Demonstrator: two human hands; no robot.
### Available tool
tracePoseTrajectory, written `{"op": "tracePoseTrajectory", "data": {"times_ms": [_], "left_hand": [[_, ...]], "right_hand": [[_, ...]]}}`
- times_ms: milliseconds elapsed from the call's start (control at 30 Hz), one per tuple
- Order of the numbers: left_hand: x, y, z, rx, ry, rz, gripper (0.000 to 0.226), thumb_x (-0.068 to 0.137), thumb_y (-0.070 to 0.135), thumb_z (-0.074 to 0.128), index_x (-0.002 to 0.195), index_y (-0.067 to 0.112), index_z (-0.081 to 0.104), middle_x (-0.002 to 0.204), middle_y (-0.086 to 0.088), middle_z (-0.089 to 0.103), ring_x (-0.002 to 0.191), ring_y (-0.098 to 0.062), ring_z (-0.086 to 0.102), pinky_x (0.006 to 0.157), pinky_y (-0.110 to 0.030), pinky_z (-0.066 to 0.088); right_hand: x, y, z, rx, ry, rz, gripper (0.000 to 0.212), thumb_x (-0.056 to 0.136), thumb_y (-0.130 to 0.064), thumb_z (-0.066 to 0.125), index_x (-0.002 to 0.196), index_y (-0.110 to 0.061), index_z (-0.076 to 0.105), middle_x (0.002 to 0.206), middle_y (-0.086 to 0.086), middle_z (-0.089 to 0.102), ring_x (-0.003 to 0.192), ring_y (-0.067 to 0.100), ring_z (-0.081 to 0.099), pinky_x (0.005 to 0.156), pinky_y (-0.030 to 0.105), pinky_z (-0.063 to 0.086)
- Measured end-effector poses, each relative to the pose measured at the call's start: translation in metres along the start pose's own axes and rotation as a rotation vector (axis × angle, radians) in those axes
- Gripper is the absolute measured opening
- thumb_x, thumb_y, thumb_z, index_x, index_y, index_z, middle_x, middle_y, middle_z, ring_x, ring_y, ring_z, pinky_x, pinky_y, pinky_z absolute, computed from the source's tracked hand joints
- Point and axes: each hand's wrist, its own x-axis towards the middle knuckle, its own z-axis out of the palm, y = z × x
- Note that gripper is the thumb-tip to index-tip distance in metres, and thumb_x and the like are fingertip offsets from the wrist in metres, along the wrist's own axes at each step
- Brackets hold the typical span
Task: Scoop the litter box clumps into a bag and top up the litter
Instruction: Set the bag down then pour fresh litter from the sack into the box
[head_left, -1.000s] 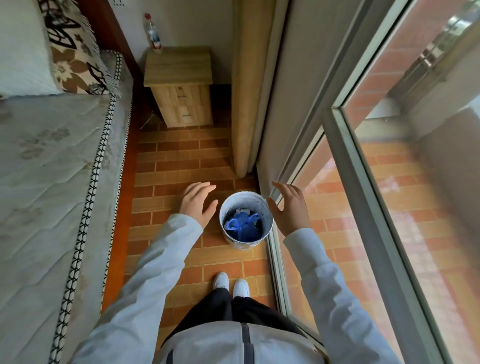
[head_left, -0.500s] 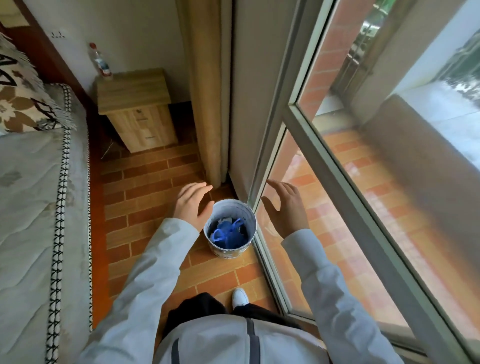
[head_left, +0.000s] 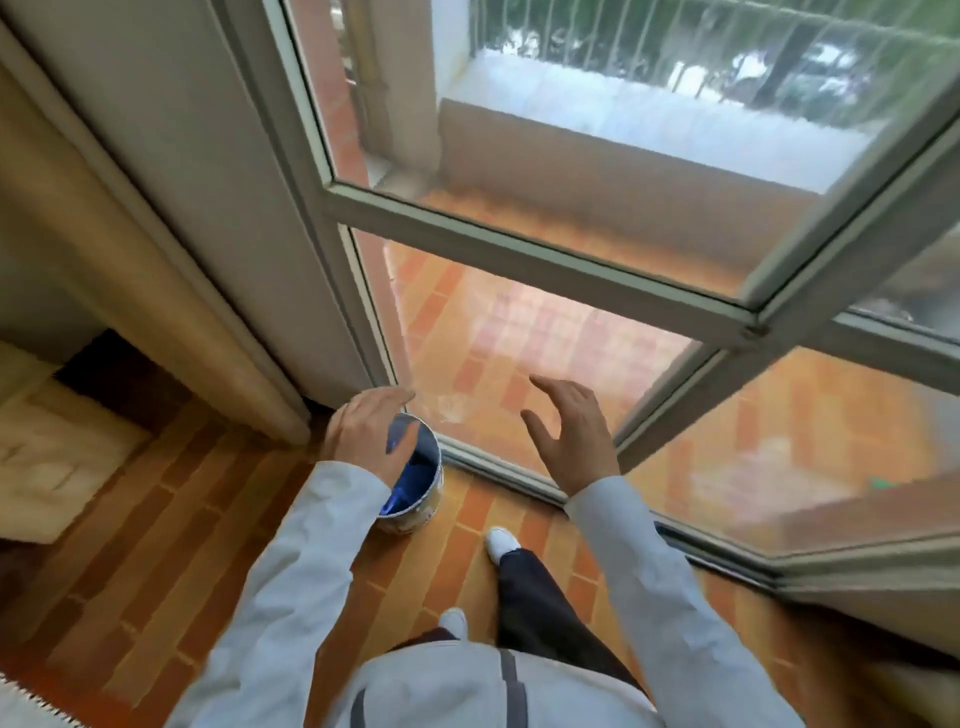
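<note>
Since a second ago my view swings right, away from the bed and the wooden nightstand and toward the glass door (head_left: 519, 322), and my left hand (head_left: 366, 439) shifts from beside the small white bucket (head_left: 421, 499) to over its near rim, covering part of the opening. Both hands stay empty as they travel: the left one has its fingers extended and relaxed above the bucket, and I cannot tell whether it touches the rim or only passes over it; my right hand (head_left: 574, 439) hangs in the air in front of the glass, fingers spread and loosely bent, gripping nothing. Inside the bucket I see something blue (head_left: 410, 467), possibly a scoop or a bag, though the blur makes it hard to say which. The bucket stands on the orange brick-pattern floor (head_left: 218, 545), just beside the door's bottom track, with my white shoe (head_left: 501, 540) near it on the right. Beyond the glass lies a tiled balcony (head_left: 545, 332) with a low wall and railing. No litter box, no clumps and no litter supply show anywhere here, so I judge the task barely begun: I seem to be fetching tools or heading for the balcony. Scooping, bagging and topping up are all left to do.
</note>
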Motion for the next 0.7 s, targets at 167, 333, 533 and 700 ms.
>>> {"op": "tracePoseTrajectory", "data": {"times_ms": [167, 333, 533, 700], "left_hand": [[0.001, 0.048, 0.027, -0.062, -0.178, 0.279, 0.04, 0.083, 0.034, 0.051, 0.114, 0.013, 0.065, 0.115, -0.006, 0.067, 0.108, -0.026, 0.061, 0.094, -0.046, 0.047], [-0.008, 0.114, 0.065, -0.122, -0.339, 0.52, 0.047, 0.085, 0.042, 0.041, 0.115, 0.014, 0.065, 0.112, -0.006, 0.067, 0.104, -0.027, 0.062, 0.088, -0.048, 0.05], [-0.042, 0.206, 0.11, -0.183, -0.506, 0.706, 0.032, 0.088, 0.027, 0.057, 0.116, 0.013, 0.064, 0.112, -0.011, 0.067, 0.105, -0.031, 0.061, 0.088, -0.047, 0.05], [-0.089, 0.283, 0.154, -0.216, -0.56, 0.847, 0.029, 0.087, 0.02, 0.063, 0.114, 0.01, 0.065, 0.108, -0.013, 0.068, 0.101, -0.033, 0.063, 0.085, -0.043, 0.052]], "right_hand": [[-0.092, 0.027, -0.05, -0.048, 0.169, 0.259, 0.04, 0.088, -0.017, 0.065, 0.126, -0.011, 0.058, 0.116, 0.007, 0.064, 0.113, 0.025, 0.054, 0.099, 0.036, 0.043], [-0.184, 0.051, -0.096, -0.089, 0.363, 0.519, 0.04, 0.09, -0.019, 0.063, 0.129, -0.012, 0.057, 0.121, 0.006, 0.063, 0.118, 0.022, 0.052, 0.103, 0.031, 0.039], [-0.295, 0.078, -0.137, -0.087, 0.583, 0.834, 0.038, 0.091, -0.022, 0.061, 0.128, -0.015, 0.059, 0.121, 0.008, 0.062, 0.119, 0.022, 0.051, 0.101, 0.031, 0.039], [-0.387, 0.102, -0.176, -0.133, 0.684, 0.978, 0.035, 0.091, -0.022, 0.059, 0.125, -0.015, 0.06, 0.122, 0.004, 0.063, 0.118, 0.019, 0.05, 0.099, 0.027, 0.038]]}}
